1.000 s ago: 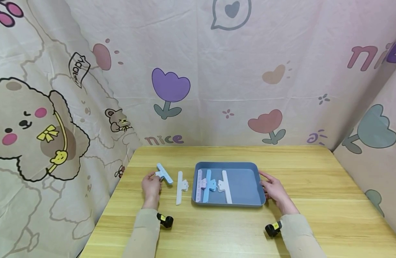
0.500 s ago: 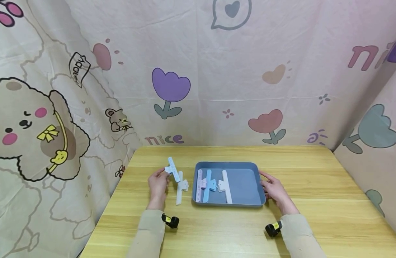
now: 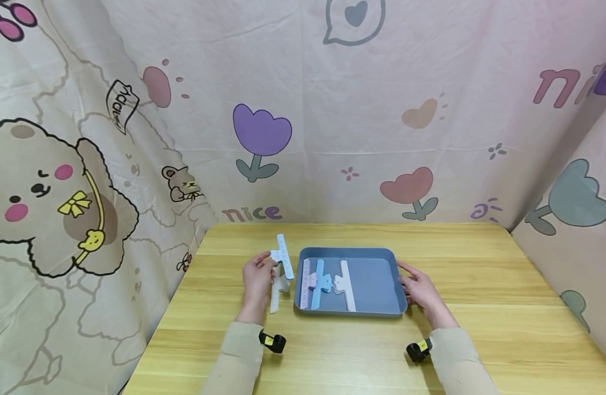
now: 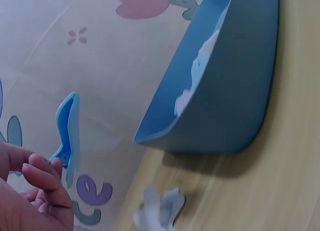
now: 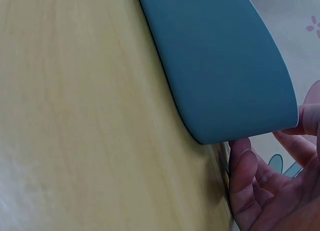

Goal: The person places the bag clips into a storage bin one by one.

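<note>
Your left hand [image 3: 257,281] pinches the light-blue clip [image 3: 285,257] at one side, likely leaving its long edge free, above the counter [image 3: 342,351] just left of the tray [image 3: 374,282], which your relaxed right hand [image 3: 422,289] touches, seemingly for bracing.

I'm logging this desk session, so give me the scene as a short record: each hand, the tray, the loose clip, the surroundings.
Left hand: pinches a light blue clip, raised off the table
Right hand: holds the tray at its right end
Tray contents, left to right: pink clip, blue clip, white clip
Loose on table: pale clip, left of the tray
Table surface: wood grain
Backdrop: printed curtain
</note>
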A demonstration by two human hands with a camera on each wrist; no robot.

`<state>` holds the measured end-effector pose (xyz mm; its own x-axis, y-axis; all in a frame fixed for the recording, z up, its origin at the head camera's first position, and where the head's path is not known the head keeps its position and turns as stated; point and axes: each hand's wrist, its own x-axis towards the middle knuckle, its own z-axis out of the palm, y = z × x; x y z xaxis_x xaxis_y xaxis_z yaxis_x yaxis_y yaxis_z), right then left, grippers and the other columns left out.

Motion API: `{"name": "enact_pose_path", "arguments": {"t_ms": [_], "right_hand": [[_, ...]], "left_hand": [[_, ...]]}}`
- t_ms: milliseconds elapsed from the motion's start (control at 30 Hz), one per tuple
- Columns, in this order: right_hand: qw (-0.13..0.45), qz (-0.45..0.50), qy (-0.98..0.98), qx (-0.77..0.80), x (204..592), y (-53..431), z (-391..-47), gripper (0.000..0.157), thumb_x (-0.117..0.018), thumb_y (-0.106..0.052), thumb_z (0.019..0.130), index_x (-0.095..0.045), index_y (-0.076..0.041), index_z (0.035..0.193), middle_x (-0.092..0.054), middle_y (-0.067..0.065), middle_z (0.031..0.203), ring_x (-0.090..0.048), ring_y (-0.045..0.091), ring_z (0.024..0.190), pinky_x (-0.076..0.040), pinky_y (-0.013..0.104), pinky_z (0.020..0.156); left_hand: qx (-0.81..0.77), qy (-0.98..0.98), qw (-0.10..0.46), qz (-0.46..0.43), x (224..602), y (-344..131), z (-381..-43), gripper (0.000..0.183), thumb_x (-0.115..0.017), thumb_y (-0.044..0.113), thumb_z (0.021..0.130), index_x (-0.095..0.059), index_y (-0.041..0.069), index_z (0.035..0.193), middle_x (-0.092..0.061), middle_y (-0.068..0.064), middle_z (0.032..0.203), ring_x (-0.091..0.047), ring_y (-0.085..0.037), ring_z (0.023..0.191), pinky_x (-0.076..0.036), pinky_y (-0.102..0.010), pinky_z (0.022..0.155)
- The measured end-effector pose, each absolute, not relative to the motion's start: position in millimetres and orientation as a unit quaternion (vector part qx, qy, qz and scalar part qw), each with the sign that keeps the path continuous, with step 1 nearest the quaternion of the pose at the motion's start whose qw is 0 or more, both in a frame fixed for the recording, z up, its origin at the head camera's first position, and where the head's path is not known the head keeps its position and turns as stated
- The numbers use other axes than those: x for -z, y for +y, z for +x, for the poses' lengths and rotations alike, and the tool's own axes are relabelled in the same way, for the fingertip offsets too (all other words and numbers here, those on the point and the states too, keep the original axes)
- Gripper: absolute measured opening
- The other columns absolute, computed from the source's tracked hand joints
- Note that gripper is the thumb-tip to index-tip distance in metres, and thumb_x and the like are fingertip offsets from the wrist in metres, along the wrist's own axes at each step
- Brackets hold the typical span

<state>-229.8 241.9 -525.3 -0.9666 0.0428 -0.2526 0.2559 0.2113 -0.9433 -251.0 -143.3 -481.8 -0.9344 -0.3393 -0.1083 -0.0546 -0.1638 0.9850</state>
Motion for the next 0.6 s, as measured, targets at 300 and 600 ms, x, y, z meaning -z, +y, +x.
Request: {"name": "enact_pose_path", "arguments": {"t_ms": [300,600], "right_hand": [[0.082,0.096,0.776,0.618,527.3,243.0,-230.6,0.055,-0.047,-0.01,0.099,-0.036,-0.012,0.152,-0.063,0.021,0.111,-0.063,0.019,0.071,-0.052,0.031,0.054],[0.084,0.096,0.771,0.625,527.2,243.3,-230.3,0.055,-0.046,-0.009,0.099,-0.036,-0.012,0.153,-0.063,0.023,0.112,-0.064,0.02,0.071,-0.053,0.032,0.054]], "left_hand": [[0.756,-0.64,0.061,0.118,469.4,-105.5,-245.4,0.034,-0.056,-0.007,0.089,-0.06,-0.005,0.123,-0.062,-0.012,0.082,-0.049,-0.011,0.054,-0.036,-0.018,0.041],[0.737,-0.67,0.048,0.076,464.6,-71.7,-235.6,0.034,-0.06,-0.007,0.086,-0.063,-0.006,0.12,-0.055,-0.001,0.075,-0.049,-0.009,0.054,-0.039,-0.017,0.045]]}}
